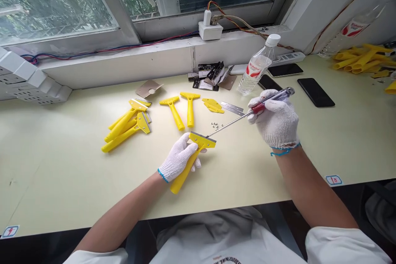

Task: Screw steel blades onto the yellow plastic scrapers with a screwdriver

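My left hand [179,157], in a white knit glove, grips the handle of a yellow plastic scraper [201,140] lying on the pale table. My right hand [276,120], also gloved, holds a screwdriver [262,105] with a red and clear handle. Its long metal shaft slants down to the left, and the tip rests on the scraper's head. A few small screws [215,124] lie loose just beyond the scraper head.
A pile of yellow scrapers [126,126] lies left, two handles [182,109] and yellow cover plates [213,105] with blades [232,108] behind. A water bottle [258,66], phones [315,92], small boxes [210,76] and more yellow parts [361,58] stand toward the window sill.
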### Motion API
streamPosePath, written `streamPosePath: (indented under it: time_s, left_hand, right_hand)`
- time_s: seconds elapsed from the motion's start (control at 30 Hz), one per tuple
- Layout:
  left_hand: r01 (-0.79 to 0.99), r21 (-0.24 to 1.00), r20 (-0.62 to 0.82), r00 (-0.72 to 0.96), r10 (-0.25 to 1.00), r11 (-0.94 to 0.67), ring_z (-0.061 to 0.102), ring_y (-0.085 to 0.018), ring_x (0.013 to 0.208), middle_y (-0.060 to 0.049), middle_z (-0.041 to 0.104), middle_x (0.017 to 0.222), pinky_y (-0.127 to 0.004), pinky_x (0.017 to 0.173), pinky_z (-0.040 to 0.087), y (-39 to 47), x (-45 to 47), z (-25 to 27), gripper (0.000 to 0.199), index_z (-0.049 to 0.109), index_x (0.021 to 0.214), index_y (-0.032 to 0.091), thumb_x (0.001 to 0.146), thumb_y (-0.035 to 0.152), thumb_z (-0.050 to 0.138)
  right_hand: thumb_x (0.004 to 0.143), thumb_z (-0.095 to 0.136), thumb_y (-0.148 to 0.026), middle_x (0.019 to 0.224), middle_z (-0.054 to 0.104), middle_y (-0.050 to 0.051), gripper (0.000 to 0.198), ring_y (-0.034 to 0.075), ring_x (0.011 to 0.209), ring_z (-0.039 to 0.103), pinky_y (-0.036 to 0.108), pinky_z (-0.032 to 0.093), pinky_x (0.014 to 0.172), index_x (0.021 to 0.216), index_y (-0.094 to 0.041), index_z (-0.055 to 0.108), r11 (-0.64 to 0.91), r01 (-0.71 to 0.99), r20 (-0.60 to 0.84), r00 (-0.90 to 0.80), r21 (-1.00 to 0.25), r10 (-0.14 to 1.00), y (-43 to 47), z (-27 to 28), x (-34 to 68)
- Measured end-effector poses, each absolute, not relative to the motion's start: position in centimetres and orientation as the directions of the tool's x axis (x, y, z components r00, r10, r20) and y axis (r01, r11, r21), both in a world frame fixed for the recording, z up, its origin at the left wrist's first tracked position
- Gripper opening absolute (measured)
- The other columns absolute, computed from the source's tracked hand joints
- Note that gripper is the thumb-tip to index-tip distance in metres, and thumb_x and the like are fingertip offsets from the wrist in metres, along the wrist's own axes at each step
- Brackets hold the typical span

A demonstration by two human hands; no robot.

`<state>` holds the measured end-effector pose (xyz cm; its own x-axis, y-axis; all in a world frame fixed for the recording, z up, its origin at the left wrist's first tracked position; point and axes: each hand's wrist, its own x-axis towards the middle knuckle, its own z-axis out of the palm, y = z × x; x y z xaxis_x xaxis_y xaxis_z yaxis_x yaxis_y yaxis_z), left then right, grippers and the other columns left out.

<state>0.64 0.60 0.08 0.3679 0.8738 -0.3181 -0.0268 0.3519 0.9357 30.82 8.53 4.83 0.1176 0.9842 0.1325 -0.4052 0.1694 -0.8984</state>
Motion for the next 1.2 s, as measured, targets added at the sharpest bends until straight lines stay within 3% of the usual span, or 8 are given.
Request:
streamPosePath:
  time_s: [0.13, 0.73, 0.9, 1.07, 1.2]
  left_hand:
    - [0.014, 0.949, -0.298, 0.355, 0.886, 0.314, 0.075, -0.017, 0.061, -0.015, 0.08, 0.117, -0.027, 0.05, 0.06, 0.5, 0.8, 0.3, 0.038, 0.061, 0.125, 0.02, 0.105, 0.051, 0.066]
    - [0.066, 0.959, -0.283, 0.292, 0.914, 0.276, 0.075, -0.017, 0.059, -0.012, 0.08, 0.111, -0.026, 0.048, 0.058, 0.5, 1.1, 0.0, 0.036, 0.063, 0.117, 0.02, 0.102, 0.052, 0.069]
    - [0.08, 0.957, -0.291, 0.245, 0.925, 0.28, 0.077, -0.018, 0.06, -0.012, 0.08, 0.11, -0.027, 0.048, 0.061, 0.7, 1.2, -0.3, 0.036, 0.062, 0.119, 0.019, 0.102, 0.05, 0.068]
    - [0.087, 0.955, -0.297, 0.244, 0.923, 0.284, 0.077, -0.018, 0.059, -0.012, 0.08, 0.111, -0.027, 0.047, 0.06, 0.7, 1.2, -0.3, 0.035, 0.062, 0.119, 0.019, 0.102, 0.05, 0.067]
    - [0.081, 0.947, -0.32, 0.232, 0.918, 0.31, 0.077, -0.019, 0.059, -0.014, 0.08, 0.112, -0.028, 0.046, 0.06, 0.8, 1.2, -0.1, 0.032, 0.061, 0.114, 0.019, 0.102, 0.048, 0.068]
  right_hand:
    - [0.091, 0.076, -0.047, 0.081, 0.074, -0.001, 0.025, 0.016, 0.057, 0.069, 0.026, 0.053, 0.041, 0.097, -0.027, 0.062, 0.257, -0.383, 0.214, 0.15, -0.888, 0.965, 7.4, 4.8, 28.8]
    - [0.094, 0.08, -0.043, 0.09, 0.077, 0.001, 0.02, 0.017, 0.062, 0.071, 0.029, 0.06, 0.046, 0.098, -0.027, 0.068, 0.359, -0.325, 0.346, 0.099, -0.875, 0.933, 6.2, 4.0, 27.5]
    - [0.088, 0.088, -0.045, 0.096, 0.07, 0.002, 0.026, 0.014, 0.064, 0.063, 0.027, 0.049, 0.044, 0.106, -0.029, 0.078, 0.448, -0.199, 0.431, 0.125, -0.872, 0.894, 5.0, 4.4, 27.0]
    - [0.088, 0.089, -0.035, 0.095, 0.075, -0.001, 0.049, 0.019, 0.067, 0.069, 0.033, 0.056, 0.052, 0.132, -0.041, 0.067, 0.595, -0.025, 0.585, 0.159, -0.803, 0.795, 4.5, 4.9, 27.3]
    - [0.098, 0.078, -0.042, 0.104, 0.076, 0.002, 0.022, 0.026, 0.083, 0.077, 0.043, 0.06, 0.069, 0.119, -0.038, 0.071, 0.638, 0.27, 0.678, 0.087, -0.721, 0.73, 4.5, 5.2, 28.9]
